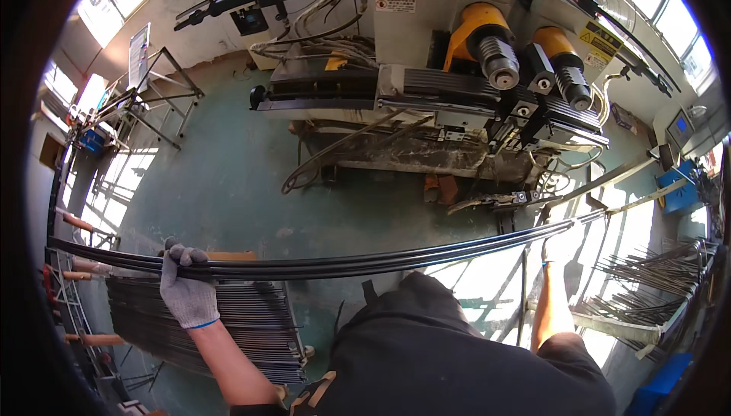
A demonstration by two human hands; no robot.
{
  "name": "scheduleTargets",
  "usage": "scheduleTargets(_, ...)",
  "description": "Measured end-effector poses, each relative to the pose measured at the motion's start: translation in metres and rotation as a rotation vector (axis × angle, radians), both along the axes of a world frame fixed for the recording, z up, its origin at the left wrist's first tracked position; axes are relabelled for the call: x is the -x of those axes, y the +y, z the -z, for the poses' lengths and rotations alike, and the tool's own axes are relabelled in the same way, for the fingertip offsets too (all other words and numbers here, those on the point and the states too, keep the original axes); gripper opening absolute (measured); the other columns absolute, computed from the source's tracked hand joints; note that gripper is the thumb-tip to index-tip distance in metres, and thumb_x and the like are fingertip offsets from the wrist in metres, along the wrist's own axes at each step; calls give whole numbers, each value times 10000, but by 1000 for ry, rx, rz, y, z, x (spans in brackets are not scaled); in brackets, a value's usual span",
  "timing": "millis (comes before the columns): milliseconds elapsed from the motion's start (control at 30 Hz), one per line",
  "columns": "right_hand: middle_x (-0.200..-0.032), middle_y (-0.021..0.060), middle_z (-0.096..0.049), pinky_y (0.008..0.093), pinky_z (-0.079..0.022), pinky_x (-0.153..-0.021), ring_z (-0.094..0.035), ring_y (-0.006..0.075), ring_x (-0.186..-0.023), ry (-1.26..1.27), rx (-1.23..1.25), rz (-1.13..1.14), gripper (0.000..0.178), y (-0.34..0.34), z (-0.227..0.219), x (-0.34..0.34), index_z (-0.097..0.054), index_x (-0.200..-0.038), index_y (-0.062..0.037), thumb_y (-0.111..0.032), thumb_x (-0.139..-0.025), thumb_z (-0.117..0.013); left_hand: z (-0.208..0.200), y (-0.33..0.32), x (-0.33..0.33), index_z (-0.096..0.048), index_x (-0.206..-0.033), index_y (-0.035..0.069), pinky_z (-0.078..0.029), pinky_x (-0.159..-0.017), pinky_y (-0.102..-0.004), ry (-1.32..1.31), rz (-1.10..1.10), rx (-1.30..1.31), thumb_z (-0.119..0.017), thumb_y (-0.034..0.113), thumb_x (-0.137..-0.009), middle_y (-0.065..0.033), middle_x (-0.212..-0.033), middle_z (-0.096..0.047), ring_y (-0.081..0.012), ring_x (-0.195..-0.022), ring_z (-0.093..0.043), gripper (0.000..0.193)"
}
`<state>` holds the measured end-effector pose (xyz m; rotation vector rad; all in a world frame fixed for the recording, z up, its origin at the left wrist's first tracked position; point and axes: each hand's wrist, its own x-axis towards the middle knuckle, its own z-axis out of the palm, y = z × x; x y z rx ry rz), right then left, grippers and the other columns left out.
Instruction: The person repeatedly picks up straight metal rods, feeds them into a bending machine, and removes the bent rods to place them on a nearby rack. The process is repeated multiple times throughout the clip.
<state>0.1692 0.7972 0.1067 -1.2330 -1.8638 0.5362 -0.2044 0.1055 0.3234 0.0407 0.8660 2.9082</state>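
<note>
On the left, a broad stack of long dark rods (251,324) lies side by side, a good many there to draw on, and just above its far edge comes the left hand (186,283), in a pale grey knitted glove with a blue cuff edge, fingers curled firmly around a small bundle of long, slim, black bars (388,262). And what a span! The bundle stretches across the scene in front of the body, smooth and dark with a soft sheen along the top, several lengths close together, the curve probably just the lens. Beyond the middle, on the far side, stands the big grey machine (403,31) with its orange-yellow cylinders (483,20), and the bars are well apart from it: lifted, I'd judge, but not set anywhere. Over on the right, the right hand (562,244) is at the bundle's other end, though sunlight bleaches it so badly that I can't tell how its fingers close. Farther right, a pile of thin dark rods (647,294) lies loosely in a pale-edged rack (620,327), untouched by either hand.
</note>
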Motion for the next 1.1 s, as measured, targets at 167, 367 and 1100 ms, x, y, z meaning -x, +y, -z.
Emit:
scheduleTargets(167, -1390, 274, -692, 624, -521, -1220, -697, 426, -1298, 1495, 1135, -324, 436, -32, -38, 98, -618, -1417, 94, -38, -1003, -594, -10, 149, 37, -690, -1367, -29, -540, -1143, -520, -37, 180, 0, -649, 69, -1103, -128, -1150, -747, -293, -1029, -692, 285)
scheduleTargets(367, -1295, 209, -718, 643, -575, -1195, -716, 395, -1265, 1558, 1020, -299, 319, 23, -45, 142, -615, -1401, 51, -7, -1088, -621, -1, 179, 132, -673, -1428, -55, -440, -1282, -588, -43, 347, 27, -643, 35, -1056, -182, -1271, -765, -351, -1231, -708, 384)
scheduleTargets(1100, -1267, 96, -793, 440, -618, -1059, -751, 263, -1159, 1514, 674, -225, 266, 128, -98, 300, -750, -1342, -50, -115, -1116, -628, 110, 275, 370, -754, -1202, -7, -609, -1089, -480, -266, 437, 119, -605, 208, -1172, -158, -1181, -790, -304, -1143, -751, 263)
